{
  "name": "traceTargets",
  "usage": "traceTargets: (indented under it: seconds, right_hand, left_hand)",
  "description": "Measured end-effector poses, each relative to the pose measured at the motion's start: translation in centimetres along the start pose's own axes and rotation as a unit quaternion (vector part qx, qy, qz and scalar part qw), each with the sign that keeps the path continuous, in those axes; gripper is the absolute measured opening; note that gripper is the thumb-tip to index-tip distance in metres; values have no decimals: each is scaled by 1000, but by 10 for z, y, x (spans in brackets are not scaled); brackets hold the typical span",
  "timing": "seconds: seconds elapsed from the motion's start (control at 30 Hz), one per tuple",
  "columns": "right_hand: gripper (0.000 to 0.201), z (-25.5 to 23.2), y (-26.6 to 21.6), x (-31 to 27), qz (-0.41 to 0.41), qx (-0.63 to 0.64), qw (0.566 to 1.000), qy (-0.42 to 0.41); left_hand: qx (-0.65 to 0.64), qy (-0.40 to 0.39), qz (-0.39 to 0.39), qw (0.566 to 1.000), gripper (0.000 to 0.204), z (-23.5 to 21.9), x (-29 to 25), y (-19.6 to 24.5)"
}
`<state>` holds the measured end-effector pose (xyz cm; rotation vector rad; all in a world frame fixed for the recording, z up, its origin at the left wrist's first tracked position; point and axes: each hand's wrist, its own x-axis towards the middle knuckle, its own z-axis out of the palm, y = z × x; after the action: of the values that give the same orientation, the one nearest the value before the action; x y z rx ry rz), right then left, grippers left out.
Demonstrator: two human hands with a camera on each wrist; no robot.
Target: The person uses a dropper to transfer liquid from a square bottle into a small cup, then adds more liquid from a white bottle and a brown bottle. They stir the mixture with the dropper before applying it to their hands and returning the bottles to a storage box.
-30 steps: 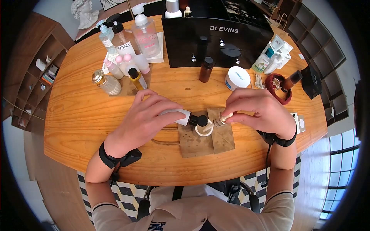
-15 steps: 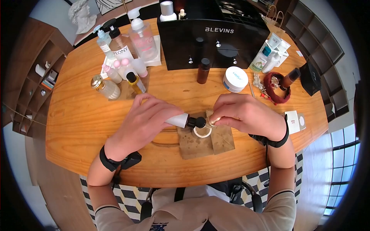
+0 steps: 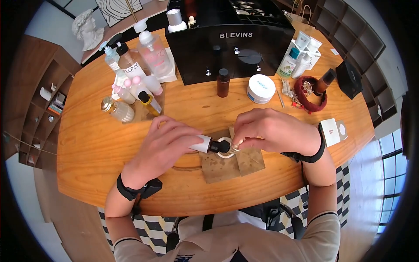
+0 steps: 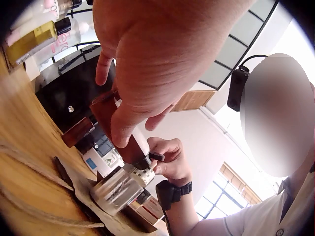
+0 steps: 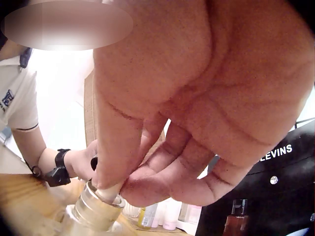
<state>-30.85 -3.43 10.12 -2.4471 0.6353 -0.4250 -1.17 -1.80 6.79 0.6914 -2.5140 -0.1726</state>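
Note:
My left hand [image 3: 163, 146] grips a brown bottle [image 4: 132, 150] with a white label. It is tilted, its black flip-top cap [image 3: 220, 146] low by the mouth of a clear glass jar [image 4: 115, 191]. From above, the jar shows as a pale round rim [image 3: 226, 156], partly covered by the cap. Thumb and fingertips of my right hand [image 3: 275, 131] pinch a small cream-coloured knob [image 5: 109, 191]; a clear ribbed collar [image 5: 98, 209] sits around it, close at the jar's mouth. The jar stands on brown paper [image 3: 246, 165].
Behind my hands stand a brown bottle [image 3: 223, 83], a white tub [image 3: 261, 88] and a black drawer case [image 3: 192, 65]. A dark red ring-shaped holder [image 3: 321, 105] is at the right. Several pump bottles and a gold-lidded jar [image 3: 118, 110] crowd the left. A cord [image 4: 37, 169] lies by the paper.
My right hand has moved left with the cream knob and its clear collar, bringing them to the jar's mouth. My left hand keeps the bottle tilted. The head view has shifted slightly.

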Motion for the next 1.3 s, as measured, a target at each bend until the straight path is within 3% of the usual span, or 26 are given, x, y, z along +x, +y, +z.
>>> traceTargets:
  seconds: [0.2,0.4,0.5,0.63,0.7,0.87,0.93,1.0,1.1,1.2,1.3]
  right_hand:
    - [7,4,0,1,-6,30,997,66]
    - [9,1,-3,-1,-9,9,1000,8]
    - [10,8,0,1,-26,12,997,67]
    - [10,1,0,-3,-2,-12,998,69]
    - [10,2,0,-4,-17,5,1000,25]
    - [9,7,0,1,-23,3,997,70]
    - [9,4,0,-1,-15,2,996,93]
    - [9,-1,-2,-4,12,-23,998,53]
    - [11,5,-2,0,-12,14,999,29]
    - [11,11,1,3,-19,16,996,83]
    - [12,6,0,1,7,1,998,70]
  left_hand:
    - [-3,5,1,1000,29,-1,1,1]
    - [-2,18,0,1000,30,0,1,1]
    - [11,14,-4,1000,30,0,2,3]
    - [5,20,6,1000,30,-1,1,1]
    - [6,21,4,1000,30,0,1,1]
    - [-16,28,-44,999,30,0,1,3]
    - [-1,13,3,1000,27,-4,1,1]
    - [4,12,2,1000,27,-3,1,1]
    - [-2,12,-10,1000,26,-3,2,4]
    - [-2,14,-11,1000,25,-4,2,4]
    - [9,13,1,1000,24,-4,1,2]
